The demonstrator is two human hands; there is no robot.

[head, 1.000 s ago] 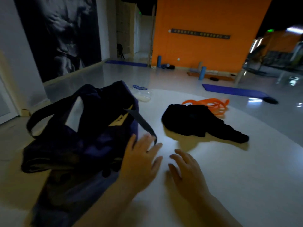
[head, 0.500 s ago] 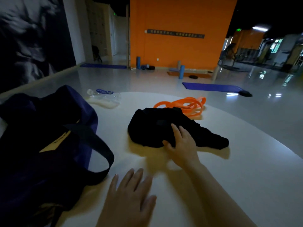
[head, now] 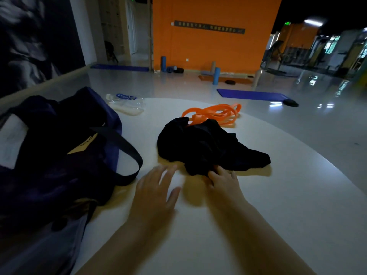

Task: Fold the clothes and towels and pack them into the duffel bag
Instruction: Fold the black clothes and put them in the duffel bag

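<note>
A crumpled black garment [head: 204, 145] lies in the middle of the round white table [head: 258, 205]. My right hand [head: 223, 180] grips its near edge, fingers curled into the cloth. My left hand [head: 156, 191] hovers open and blurred over the table, just left of the garment and not touching it. The dark navy duffel bag [head: 59, 151] stands open at the left, one black strap looping onto the table toward my left hand.
An orange resistance band [head: 214, 114] lies coiled right behind the garment. A clear plastic water bottle [head: 127, 102] lies at the table's far left edge. Beyond the table are a glossy gym floor, blue mats, foam rollers and an orange wall.
My right hand has pulled back from on top of the garment to its near edge and now grips it. My left hand has moved forward toward the garment.
</note>
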